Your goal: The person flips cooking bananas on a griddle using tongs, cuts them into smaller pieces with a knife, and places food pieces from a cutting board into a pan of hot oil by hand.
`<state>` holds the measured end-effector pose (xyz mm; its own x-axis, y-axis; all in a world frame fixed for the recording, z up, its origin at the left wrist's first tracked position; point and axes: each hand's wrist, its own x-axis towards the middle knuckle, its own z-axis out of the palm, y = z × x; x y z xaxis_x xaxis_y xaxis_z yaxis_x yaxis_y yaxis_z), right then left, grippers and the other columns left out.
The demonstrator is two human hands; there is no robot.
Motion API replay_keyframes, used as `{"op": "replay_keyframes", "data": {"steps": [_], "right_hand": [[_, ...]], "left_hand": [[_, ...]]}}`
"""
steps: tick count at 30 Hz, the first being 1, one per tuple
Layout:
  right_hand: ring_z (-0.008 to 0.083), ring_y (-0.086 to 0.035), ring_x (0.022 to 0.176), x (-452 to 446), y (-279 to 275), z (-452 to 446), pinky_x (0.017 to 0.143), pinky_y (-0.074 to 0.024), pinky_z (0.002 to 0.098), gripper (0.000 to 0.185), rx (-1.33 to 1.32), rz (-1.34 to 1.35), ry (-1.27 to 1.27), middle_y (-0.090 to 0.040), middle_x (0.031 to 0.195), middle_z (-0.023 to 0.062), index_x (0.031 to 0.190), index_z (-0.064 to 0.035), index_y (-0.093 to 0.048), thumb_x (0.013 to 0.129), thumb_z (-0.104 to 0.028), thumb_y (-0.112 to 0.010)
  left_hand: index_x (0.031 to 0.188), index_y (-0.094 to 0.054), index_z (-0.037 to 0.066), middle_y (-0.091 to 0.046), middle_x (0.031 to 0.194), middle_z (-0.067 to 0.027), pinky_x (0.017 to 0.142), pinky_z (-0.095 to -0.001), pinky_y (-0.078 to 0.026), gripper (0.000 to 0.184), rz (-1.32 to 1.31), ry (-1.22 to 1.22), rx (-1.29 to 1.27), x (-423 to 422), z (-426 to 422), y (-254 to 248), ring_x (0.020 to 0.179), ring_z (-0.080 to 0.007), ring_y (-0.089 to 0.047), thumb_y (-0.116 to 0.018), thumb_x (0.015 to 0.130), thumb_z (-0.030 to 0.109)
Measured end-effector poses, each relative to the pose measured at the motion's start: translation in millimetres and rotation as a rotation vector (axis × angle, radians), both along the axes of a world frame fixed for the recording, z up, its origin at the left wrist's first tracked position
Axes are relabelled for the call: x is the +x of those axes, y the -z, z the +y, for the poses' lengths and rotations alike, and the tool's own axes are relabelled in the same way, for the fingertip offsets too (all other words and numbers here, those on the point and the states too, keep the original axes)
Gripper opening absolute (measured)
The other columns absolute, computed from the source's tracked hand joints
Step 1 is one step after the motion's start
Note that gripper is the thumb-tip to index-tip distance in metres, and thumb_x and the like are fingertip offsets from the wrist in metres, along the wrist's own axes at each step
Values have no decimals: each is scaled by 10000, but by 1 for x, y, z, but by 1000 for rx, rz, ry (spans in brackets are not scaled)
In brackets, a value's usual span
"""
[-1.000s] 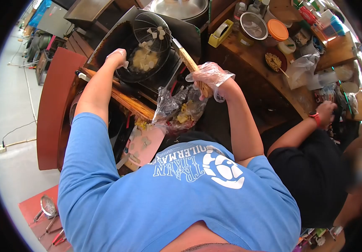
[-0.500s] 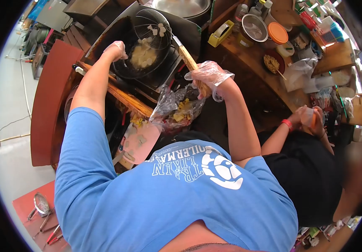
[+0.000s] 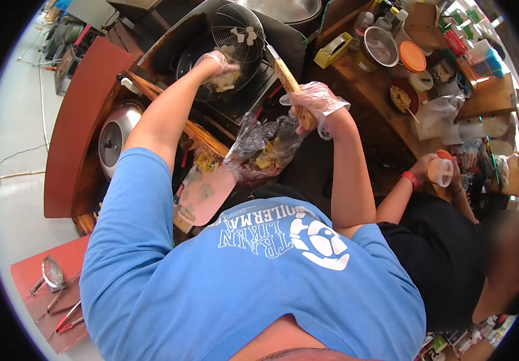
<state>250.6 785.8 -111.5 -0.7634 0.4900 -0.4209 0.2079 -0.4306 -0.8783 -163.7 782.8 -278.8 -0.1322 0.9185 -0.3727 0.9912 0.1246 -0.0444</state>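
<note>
My right hand (image 3: 318, 105), in a clear plastic glove, is wrapped round the wooden handle of a wire skimmer (image 3: 235, 43). A few pale pieces lie in the skimmer's mesh, held above the far side of the dark wok (image 3: 186, 62). Pale yellow food (image 3: 226, 82) sits in the wok. Also gloved, my left hand (image 3: 215, 64) hovers low over this food with its fingers curled; whatever they hold is hidden. Closer to my body is a plastic bag (image 3: 268, 157) with yellow pieces inside. A pink cutting board (image 3: 208, 195) carrying thin pale slices lies beside it.
On the right, a co-worker's hands hold a plastic cup (image 3: 440, 171). The wooden counter there bears a metal bowl (image 3: 381, 46), an orange lid (image 3: 412, 56), bottles and a tape dispenser (image 3: 333, 51). A silver lid (image 3: 118, 139) is left of my arm. Tongs (image 3: 70, 323) lie lower left.
My left hand has moved right across the wok, over the food. The skimmer stays in my right hand. The view has shifted slightly, and the co-worker's cup has turned.
</note>
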Motion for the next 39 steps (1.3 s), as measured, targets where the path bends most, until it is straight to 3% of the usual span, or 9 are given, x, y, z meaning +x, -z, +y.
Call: {"op": "replay_keyframes", "data": {"steps": [3, 6, 12, 17, 21, 28, 30, 32, 39], "right_hand": [[158, -595, 497, -3, 2, 0, 448, -571, 316, 233, -5, 33, 2, -623, 687, 67, 914, 37, -673, 806, -160, -735], [159, -598, 504, -5, -1, 0, 439, -566, 319, 232, 20, -33, 6, -624, 693, 70, 910, 34, -671, 807, -161, -742], [163, -609, 541, -8, -8, 0, 430, -557, 321, 233, 17, 1, 20, -621, 704, 70, 906, 23, -667, 810, -168, -759], [150, -613, 567, -12, -9, 2, 433, -545, 301, 219, 94, -25, 20, -626, 714, 45, 921, 22, -684, 825, -161, -757], [197, -636, 574, -13, -13, 6, 462, -585, 376, 259, 66, -21, -46, -648, 747, 95, 959, 27, -689, 839, -192, -758], [107, -574, 552, -20, -11, 5, 500, -554, 291, 367, 200, -141, -98, -656, 766, 24, 1130, -10, -671, 873, -268, -711], [95, -555, 530, -30, -17, -5, 492, -541, 282, 372, 284, -253, -105, -641, 742, 9, 1132, -22, -673, 871, -283, -717], [92, -549, 524, -38, -18, -5, 490, -537, 281, 370, 315, -299, -129, -636, 735, 4, 1131, -26, -673, 873, -287, -716], [108, -540, 474, -44, -23, -19, 449, -530, 279, 339, 209, -314, -101, -622, 699, 19, 1128, -26, -660, 880, -253, -709]], "left_hand": [[1166, -689, 72, -732, 978, -126, 799, -408, -578, 360, -260, -304, -276, 10, -3, -21, 898, -320, -706, -563, 1014, 372], [1170, -668, 56, -685, 912, -68, 688, -323, -633, 320, -1210, -1178, -56, 3, -19, -29, 823, -226, -679, -702, 866, -39], [812, -635, 20, -647, 812, -78, 632, -350, -531, 185, -1198, -975, 64, -25, -26, -29, 751, -220, -630, -695, 775, -150], [694, -717, 80, -630, 617, -25, 546, -324, -464, 264, -655, -929, 205, 20, -22, -68, 573, -178, -602, -750, 895, 248], [1044, -750, 101, -746, 919, -22, 719, -368, -560, 454, -404, -837, 307, 19, -14, -81, 760, -207, -709, -606, 935, 517], [1102, -705, 10, -701, 1114, -213, 934, -440, -515, 375, -73, -280, 1098, 93, -204, -221, 1060, -375, -659, -603, 932, 328], [1092, -717, 40, -715, 1034, -217, 907, -427, -530, 322, -332, -651, 1044, 141, -291, -265, 999, -348, -685, -656, 916, 303], [993, -752, 93, -739, 844, -127, 710, -373, -551, 274, -48, -605, 1266, 132, -363, -204, 758, -273, -711, -667, 917, 343], [1338, -555, 45, -566, 1322, -245, 1010, -458, -475, 458, -595, -1294, 987, 262, -557, 117, 1207, -408, -560, -627, 929, 240]]}}
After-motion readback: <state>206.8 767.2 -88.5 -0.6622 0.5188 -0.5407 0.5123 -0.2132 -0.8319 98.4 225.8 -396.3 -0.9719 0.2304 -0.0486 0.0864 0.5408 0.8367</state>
